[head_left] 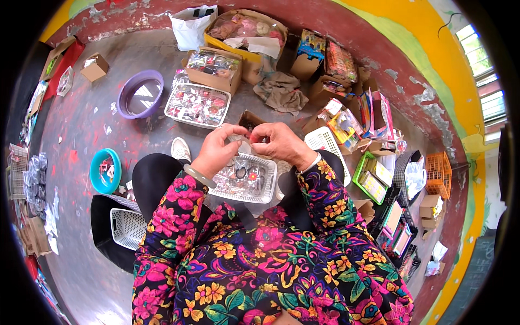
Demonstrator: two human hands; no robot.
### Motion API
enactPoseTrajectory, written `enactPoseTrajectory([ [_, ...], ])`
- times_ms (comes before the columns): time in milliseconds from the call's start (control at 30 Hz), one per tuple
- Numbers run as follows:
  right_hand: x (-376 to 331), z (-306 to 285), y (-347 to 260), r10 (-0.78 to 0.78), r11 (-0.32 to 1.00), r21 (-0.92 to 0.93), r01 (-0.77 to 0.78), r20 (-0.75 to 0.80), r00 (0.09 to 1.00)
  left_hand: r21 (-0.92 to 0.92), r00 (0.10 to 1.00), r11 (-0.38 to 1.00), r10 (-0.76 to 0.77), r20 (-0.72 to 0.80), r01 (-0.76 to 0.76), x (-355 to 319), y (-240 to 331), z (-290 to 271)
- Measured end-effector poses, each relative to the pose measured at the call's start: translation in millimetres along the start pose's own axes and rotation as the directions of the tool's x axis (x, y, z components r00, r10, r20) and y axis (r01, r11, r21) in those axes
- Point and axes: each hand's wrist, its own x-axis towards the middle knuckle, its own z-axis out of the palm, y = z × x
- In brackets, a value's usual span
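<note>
Left fingers (232, 129) and right fingers (264, 130) pinch what looks like clear plastic (245, 146) between their tips.

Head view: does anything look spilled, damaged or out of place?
Yes. The red wall is damaged, its paint flaked off in pale patches. Scraps litter the floor at left, looking like stray waste, and a brown cloth lies in a crumpled heap. Nothing looks spilled from the central basket.
</note>
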Motion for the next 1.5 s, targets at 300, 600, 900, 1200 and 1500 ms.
enactPoseTrajectory([
  [300,1.4,-1.3,0.4,0.088,0.996,-0.006,-0.088,-0.018,0.996,-0.315,0.991,0.945,-0.054,0.12,0.09,-1.4,-1.5,4.4],
  [600,2.8,-1.3,3.2,0.048,0.995,-0.08,-0.054,-0.07,0.996,-0.369,0.982,0.916,-0.104,0.157,0.156,-3.5,4.9,3.7],
  [900,5.6,-3.1,13.9,0.098,0.99,-0.092,-0.102,-0.048,0.994,-0.238,0.971,0.954,-0.137,0.197,0.183,-3.7,3.9,4.8],
  [1200,7.2,-0.4,29.5,0.049,0.999,-0.013,-0.05,-0.067,0.997,-0.278,0.973,0.946,-0.111,0.203,0.166,-6.7,5.6,10.7],
  [1500,7.2,1.2,27.6,0.076,0.992,-0.096,-0.077,-0.016,0.997,-0.19,0.972,0.974,-0.078,0.221,0.121,-6.1,2.5,10.2],
])
